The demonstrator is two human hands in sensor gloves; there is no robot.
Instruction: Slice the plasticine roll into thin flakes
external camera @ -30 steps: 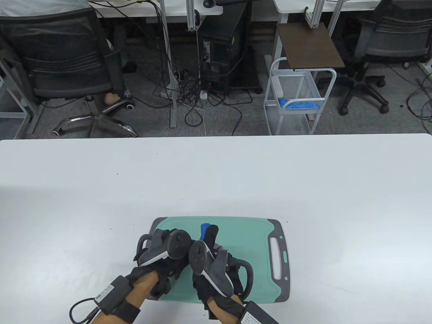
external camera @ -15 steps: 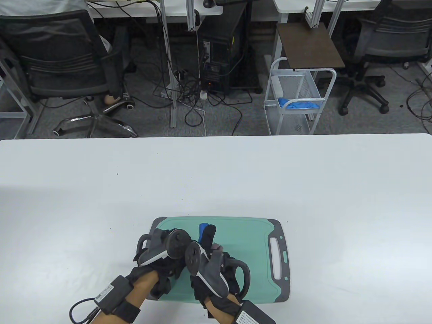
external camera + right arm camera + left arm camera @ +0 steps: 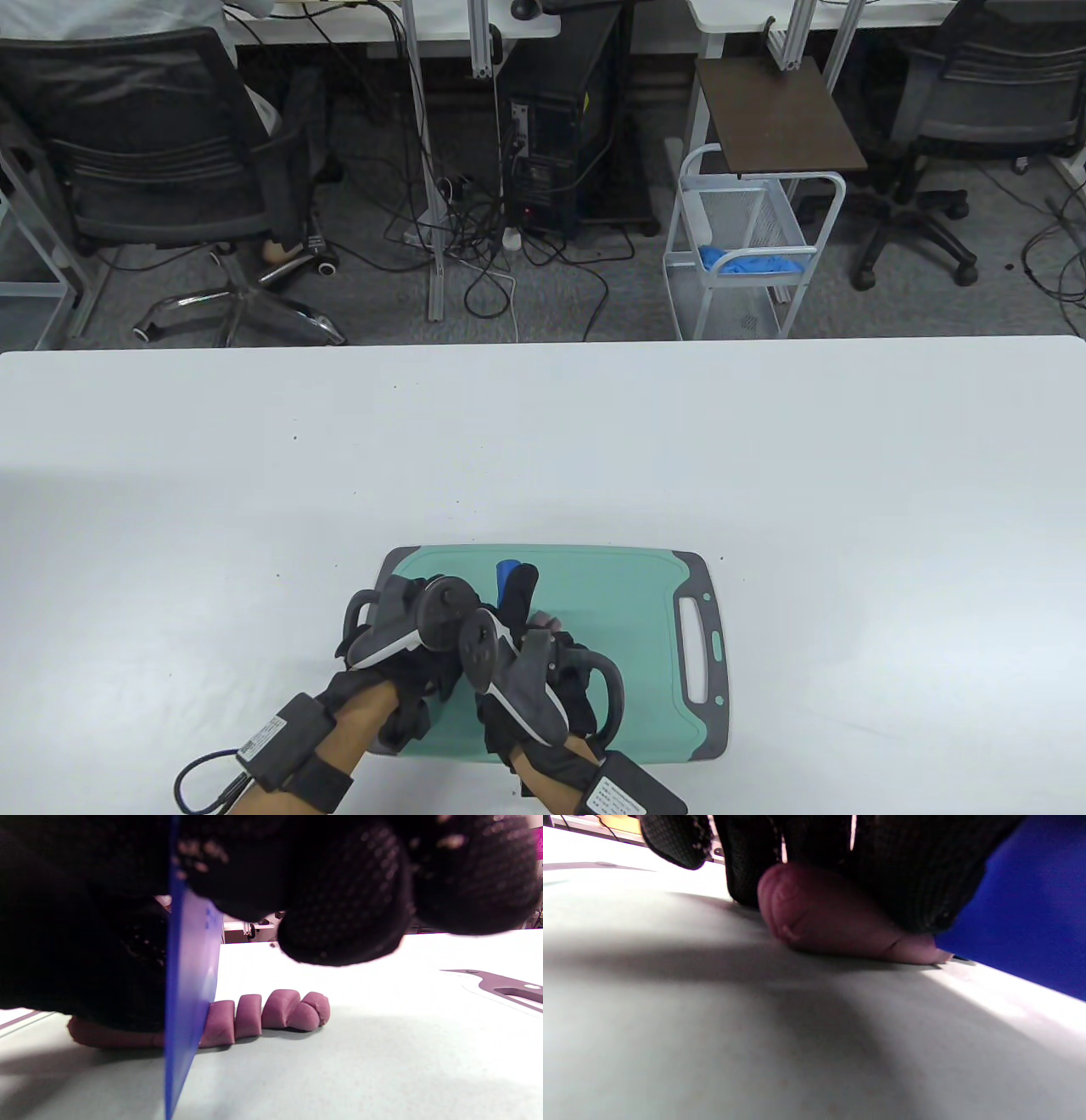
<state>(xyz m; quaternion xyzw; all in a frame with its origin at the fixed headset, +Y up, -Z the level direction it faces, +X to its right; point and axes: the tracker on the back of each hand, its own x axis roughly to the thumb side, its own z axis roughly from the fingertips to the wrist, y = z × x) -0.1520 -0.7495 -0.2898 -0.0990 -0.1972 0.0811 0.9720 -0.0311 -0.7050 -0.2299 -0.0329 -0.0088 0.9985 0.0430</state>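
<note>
On the green board (image 3: pixel 628 586), your left hand (image 3: pixel 416 628) presses the roll (image 3: pixel 818 916) down — your right hand (image 3: pixel 517 671) grips the blue blade (image 3: pixel 186 984), beside cut slices (image 3: pixel 271 1014).

We note both hands crowded together over the near left part of the cutting board (image 3: pixel 645 586); the left hand (image 3: pixel 407 632) and right hand (image 3: pixel 526 671) nearly touch, leaving no passage between them. The blue blade (image 3: pixel 186 984) stands upright against the plasticine roll (image 3: pixel 114 1035), with cut pieces (image 3: pixel 271 1014) lying just beside it. The board's right half and the table (image 3: pixel 543 441) beyond lie open.
</note>
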